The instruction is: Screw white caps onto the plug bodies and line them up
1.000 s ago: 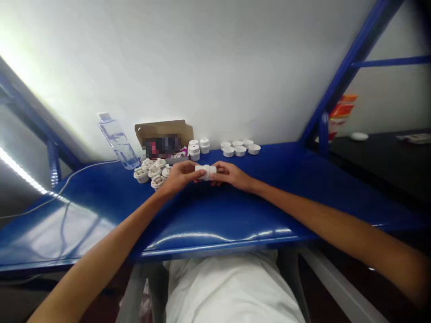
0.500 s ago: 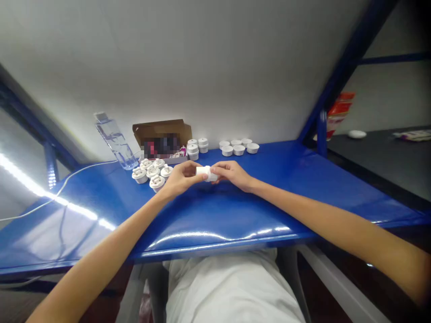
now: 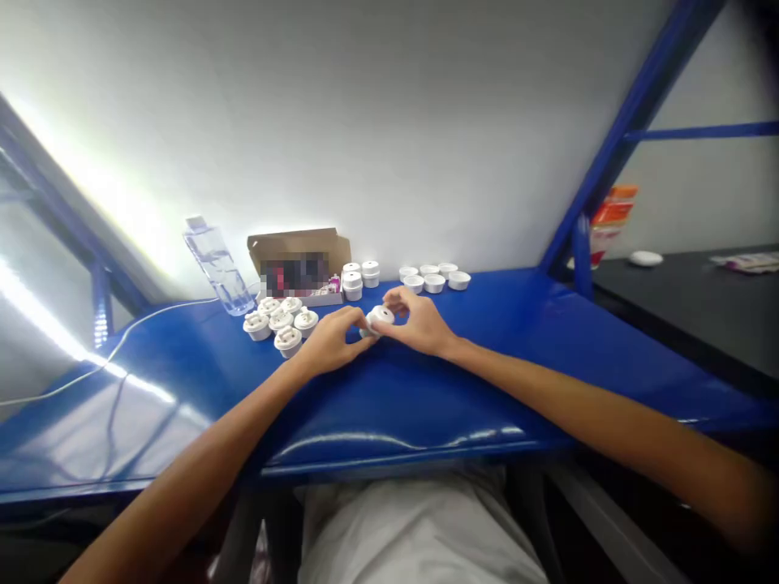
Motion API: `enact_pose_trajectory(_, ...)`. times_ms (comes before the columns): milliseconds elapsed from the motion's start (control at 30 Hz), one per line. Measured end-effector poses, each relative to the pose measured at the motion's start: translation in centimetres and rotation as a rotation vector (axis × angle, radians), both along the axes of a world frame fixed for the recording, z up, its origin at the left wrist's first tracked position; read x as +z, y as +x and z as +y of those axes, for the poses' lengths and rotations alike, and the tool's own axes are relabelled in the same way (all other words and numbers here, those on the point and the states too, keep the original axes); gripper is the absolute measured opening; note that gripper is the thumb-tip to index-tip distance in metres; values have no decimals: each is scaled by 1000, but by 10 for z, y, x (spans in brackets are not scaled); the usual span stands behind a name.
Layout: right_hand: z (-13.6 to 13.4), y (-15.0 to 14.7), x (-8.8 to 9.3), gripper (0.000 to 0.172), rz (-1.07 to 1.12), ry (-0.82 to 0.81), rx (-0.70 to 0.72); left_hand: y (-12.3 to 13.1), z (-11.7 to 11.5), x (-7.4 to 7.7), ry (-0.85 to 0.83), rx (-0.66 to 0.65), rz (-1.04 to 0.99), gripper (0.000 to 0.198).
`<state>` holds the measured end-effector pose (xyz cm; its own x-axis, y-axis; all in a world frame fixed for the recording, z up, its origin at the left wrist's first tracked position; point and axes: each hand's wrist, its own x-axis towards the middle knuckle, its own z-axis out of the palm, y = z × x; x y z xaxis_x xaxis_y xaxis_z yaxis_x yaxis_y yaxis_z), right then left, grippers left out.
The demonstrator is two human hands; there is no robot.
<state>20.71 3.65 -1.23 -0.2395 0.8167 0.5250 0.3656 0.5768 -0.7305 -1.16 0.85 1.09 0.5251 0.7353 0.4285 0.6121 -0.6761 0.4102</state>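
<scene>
Between my two hands is a white round plastic housing [image 3: 381,315], its domed end tilted up with a small dark hole in it. My left hand [image 3: 333,341] grips it low on the left side with thumb and fingers. On the other side, the thumb and curled fingers of my right hand [image 3: 422,324] close round its upper part. Left of my left hand stand several white round bases [image 3: 288,339] with fittings on top. Behind the hands are several closed white housings [image 3: 353,285], and to their right several shallow white cups [image 3: 459,281].
An open cardboard box [image 3: 301,242] with partly blurred contents stands against the wall. A clear water bottle [image 3: 219,266] leans beside it. A white cable [image 3: 131,326] crosses the left of the blue table [image 3: 487,365]. Blue frame posts [image 3: 583,259] rise at both sides.
The housing has turned from lying sideways to domed end up. My right hand has shifted from its right end to round its top. The view has tilted slightly.
</scene>
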Motion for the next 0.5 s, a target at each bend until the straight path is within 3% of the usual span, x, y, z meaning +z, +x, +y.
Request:
enact_pose_trajectory(67,15,-6,3,33,-188,194,-55,-3,2,-1,14,5,56,17)
enact_pose_trajectory(133,37,-12,4,24,-314,262,-104,-5,2,-1,14,22,83,16)
enact_pose_trajectory(333,93,-25,-5,24,-311,226,-266,-4,0,0,11,-19,134,14)
enact_pose_trajectory(500,104,-24,-10,26,-347,200,-264,-3,-1,-2,24,-18,207,17)
